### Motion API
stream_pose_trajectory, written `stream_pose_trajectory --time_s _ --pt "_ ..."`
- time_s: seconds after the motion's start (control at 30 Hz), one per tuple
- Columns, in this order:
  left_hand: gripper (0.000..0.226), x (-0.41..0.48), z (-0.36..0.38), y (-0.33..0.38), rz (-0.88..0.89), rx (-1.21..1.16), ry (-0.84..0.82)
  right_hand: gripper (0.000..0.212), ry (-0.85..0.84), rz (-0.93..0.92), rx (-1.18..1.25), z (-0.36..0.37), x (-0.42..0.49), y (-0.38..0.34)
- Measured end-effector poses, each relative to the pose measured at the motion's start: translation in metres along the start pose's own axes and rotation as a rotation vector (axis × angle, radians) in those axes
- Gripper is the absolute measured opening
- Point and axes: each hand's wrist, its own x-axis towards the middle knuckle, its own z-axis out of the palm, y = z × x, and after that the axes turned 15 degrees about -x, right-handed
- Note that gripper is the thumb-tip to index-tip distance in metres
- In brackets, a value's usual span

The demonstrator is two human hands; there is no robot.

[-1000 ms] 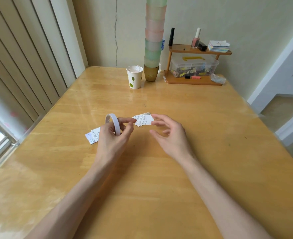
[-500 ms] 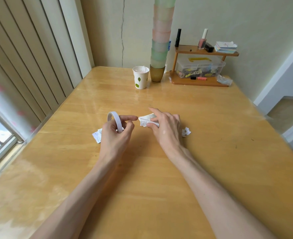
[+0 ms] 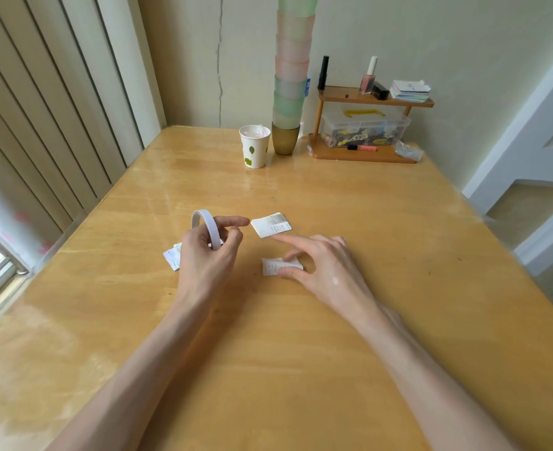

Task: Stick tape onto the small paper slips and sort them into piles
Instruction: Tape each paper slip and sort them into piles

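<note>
My left hand [image 3: 208,258] grips a white tape roll [image 3: 204,223] upright above the wooden table [image 3: 301,353], its index finger stretched toward a flat stack of paper slips [image 3: 271,225]. Just right of it, my right hand [image 3: 324,266] pinches a single small slip [image 3: 276,266] between thumb and finger, low over the table. Its index finger points at the near edge of the stack. Behind my left hand lies another small pile of slips [image 3: 172,258], partly hidden.
At the table's far end stand a paper cup [image 3: 254,148], a tall stack of coloured cups [image 3: 290,92] and a wooden shelf [image 3: 366,156] with a clear plastic box [image 3: 364,126]. A window and vertical blinds run along the left edge.
My right hand has drawn back from the stack toward me, bringing one slip with it. The stack now lies flat and uncovered. My left hand still holds the roll in place.
</note>
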Motion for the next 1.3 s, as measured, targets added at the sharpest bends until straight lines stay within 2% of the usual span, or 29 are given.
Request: stream_pose_trajectory --time_s 0.1,0.17,0.27,0.37,0.53,0.67,0.87,1.17,1.3 --pt "0.025 0.000 0.000 -0.002 -0.007 0.015 -0.008 0.058 -0.027 0.021 0.077 -0.001 -0.002 0.003" --pt "0.025 0.000 -0.001 -0.002 -0.016 0.023 -0.015 0.052 -0.048 0.027 0.117 -0.003 -0.003 0.003" --pt "0.024 0.000 -0.001 -0.003 -0.024 0.028 -0.037 0.040 -0.019 0.015 0.127 0.000 -0.006 0.003" --pt "0.022 -0.001 0.000 -0.002 0.000 0.034 -0.071 0.041 0.022 0.062 0.180 -0.001 -0.007 0.001" --pt "0.008 -0.004 0.002 0.003 0.053 -0.006 -0.208 0.039 -0.109 0.283 0.896 -0.025 -0.009 -0.011" --pt "0.019 -0.007 0.003 0.005 0.081 -0.036 -0.283 0.041 -0.222 0.320 1.141 -0.031 -0.012 -0.014" --pt "0.013 -0.009 0.003 0.006 0.087 -0.063 -0.303 0.038 -0.254 0.306 1.190 -0.030 -0.012 -0.016" --pt "0.004 -0.008 0.002 0.006 0.143 -0.047 -0.221 0.037 -0.266 0.348 1.231 -0.029 -0.011 -0.019" --pt "0.008 -0.008 0.003 0.004 0.154 -0.033 -0.217 0.037 -0.271 0.347 1.237 -0.030 -0.012 -0.019"
